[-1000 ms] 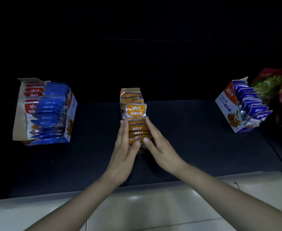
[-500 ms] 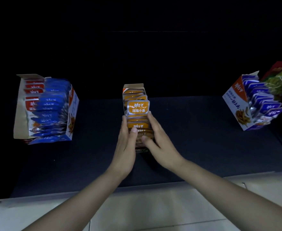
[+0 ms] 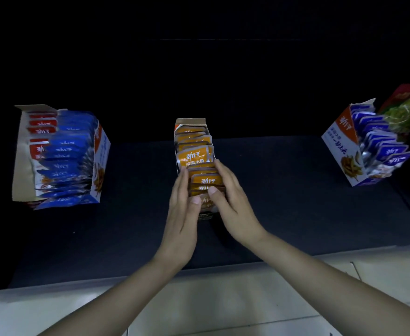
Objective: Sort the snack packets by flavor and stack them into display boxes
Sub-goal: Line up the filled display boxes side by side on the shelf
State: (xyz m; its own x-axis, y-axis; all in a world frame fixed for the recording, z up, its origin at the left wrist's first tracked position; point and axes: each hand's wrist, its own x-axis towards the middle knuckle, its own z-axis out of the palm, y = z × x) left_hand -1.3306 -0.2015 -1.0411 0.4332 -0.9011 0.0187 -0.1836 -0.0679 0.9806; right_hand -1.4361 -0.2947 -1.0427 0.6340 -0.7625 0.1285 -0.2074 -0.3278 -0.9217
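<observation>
A narrow display box (image 3: 190, 122) holding a row of orange snack packets (image 3: 194, 155) stands in the middle of the black mat (image 3: 284, 202). My left hand (image 3: 182, 214) lies against the box's left side with straight fingers, its thumb on the front packets. My right hand (image 3: 233, 202) presses the right side the same way, thumb on a front packet. To the left, a wider box (image 3: 22, 154) holds red packets (image 3: 41, 123) and blue packets (image 3: 70, 146). On the right, a tilted box (image 3: 342, 141) holds purple-blue packets (image 3: 390, 151).
Red and green snack bags (image 3: 407, 110) lie at the far right, behind the tilted box. The mat's near edge meets a pale tiled surface (image 3: 223, 299) under my forearms. Everything behind the mat is dark.
Both hands stay on the orange box. My thumbs have crept a little farther up the front packets, and the view has shifted slightly.
</observation>
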